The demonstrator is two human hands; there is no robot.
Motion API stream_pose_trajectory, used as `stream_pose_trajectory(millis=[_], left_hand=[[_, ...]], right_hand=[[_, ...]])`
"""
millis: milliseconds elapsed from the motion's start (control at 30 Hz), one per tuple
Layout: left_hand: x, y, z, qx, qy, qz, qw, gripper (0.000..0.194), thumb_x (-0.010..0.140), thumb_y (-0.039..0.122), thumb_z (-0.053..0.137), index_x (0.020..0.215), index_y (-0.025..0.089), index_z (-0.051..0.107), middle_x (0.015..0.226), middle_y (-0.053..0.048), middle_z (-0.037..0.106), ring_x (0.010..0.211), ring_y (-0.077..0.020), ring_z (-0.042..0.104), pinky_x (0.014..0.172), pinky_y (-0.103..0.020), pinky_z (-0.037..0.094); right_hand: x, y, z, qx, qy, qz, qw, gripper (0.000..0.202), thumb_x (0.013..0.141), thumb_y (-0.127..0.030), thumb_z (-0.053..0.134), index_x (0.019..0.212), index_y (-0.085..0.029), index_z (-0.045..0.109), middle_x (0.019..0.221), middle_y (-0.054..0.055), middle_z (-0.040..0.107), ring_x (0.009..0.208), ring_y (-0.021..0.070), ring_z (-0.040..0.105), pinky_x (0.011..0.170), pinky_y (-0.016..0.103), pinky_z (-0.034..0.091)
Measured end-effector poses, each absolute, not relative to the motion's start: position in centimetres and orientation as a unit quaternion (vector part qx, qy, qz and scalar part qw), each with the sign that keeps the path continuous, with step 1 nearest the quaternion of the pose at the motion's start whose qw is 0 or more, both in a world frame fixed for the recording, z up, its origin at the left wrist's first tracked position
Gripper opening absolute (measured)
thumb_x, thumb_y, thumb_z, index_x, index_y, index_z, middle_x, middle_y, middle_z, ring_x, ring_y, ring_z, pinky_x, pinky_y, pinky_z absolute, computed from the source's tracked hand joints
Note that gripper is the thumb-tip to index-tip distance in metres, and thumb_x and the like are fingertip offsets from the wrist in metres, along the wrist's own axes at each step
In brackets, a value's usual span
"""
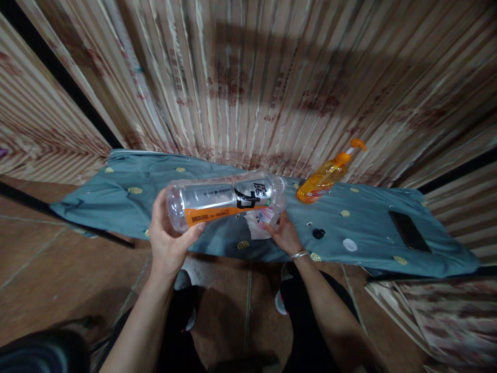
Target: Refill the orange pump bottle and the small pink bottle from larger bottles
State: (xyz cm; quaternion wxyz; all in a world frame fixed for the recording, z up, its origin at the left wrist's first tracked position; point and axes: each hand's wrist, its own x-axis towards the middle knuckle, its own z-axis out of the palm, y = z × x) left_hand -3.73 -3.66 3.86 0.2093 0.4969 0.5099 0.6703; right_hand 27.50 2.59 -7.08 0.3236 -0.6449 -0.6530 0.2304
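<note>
A large clear plastic bottle (223,199) with a silver and orange label lies nearly level in the air above the cloth-covered table. My left hand (171,233) wraps round its base, thumb along the label. Its neck, with no cap visible, points right. Just below the neck, my right hand (285,235) is closed on a small white packet with pink print (266,215), partly hidden behind the bottle and fingers. White paper (256,228) shows beside it; I cannot tell if it belongs to the packet.
On the blue-green tablecloth (213,246) stands an orange pump bottle (322,178) at the back. To the right lie a small black object (319,233), a white round cap (349,244) and a dark phone (409,231). A pleated curtain (248,93) hangs behind.
</note>
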Motion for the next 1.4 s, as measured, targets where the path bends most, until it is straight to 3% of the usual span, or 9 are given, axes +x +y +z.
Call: stream_pose_trajectory(millis=[433, 967, 1400], left_hand=[[-3.73, -3.70, 4.20, 0.497, 0.505, 0.671, 0.217, 0.097, 0.062, 0.059, 0.108, 0.147, 0.026, 0.074, 0.148, -0.014, 0.078, 0.139, -0.0436, 0.076, 0.116, -0.057, 0.070], [-3.64, -3.51, 3.94, 0.496, 0.500, 0.682, 0.198, 0.098, 0.060, 0.059, 0.109, 0.145, 0.024, 0.076, 0.143, -0.014, 0.081, 0.132, -0.0396, 0.079, 0.111, -0.052, 0.071], [-3.54, -3.35, 3.63, 0.502, 0.489, 0.689, 0.186, 0.097, 0.062, 0.058, 0.108, 0.147, 0.024, 0.075, 0.145, -0.014, 0.080, 0.135, -0.0392, 0.078, 0.113, -0.051, 0.070]], right_hand=[[27.02, 2.30, -6.15, -0.662, -0.623, 0.258, 0.326, 0.056, 0.091, -0.037, 0.080, 0.141, -0.023, 0.061, 0.133, 0.017, 0.084, 0.121, 0.0381, 0.084, 0.112, 0.055, 0.066], [27.32, 2.59, -6.88, -0.658, -0.629, 0.255, 0.326, 0.060, 0.089, -0.045, 0.081, 0.140, -0.019, 0.062, 0.126, 0.020, 0.085, 0.116, 0.0427, 0.085, 0.106, 0.057, 0.067], [27.35, 2.57, -6.98, -0.660, -0.629, 0.247, 0.329, 0.057, 0.089, -0.043, 0.083, 0.138, -0.023, 0.061, 0.123, 0.016, 0.087, 0.113, 0.0398, 0.086, 0.103, 0.054, 0.069]])
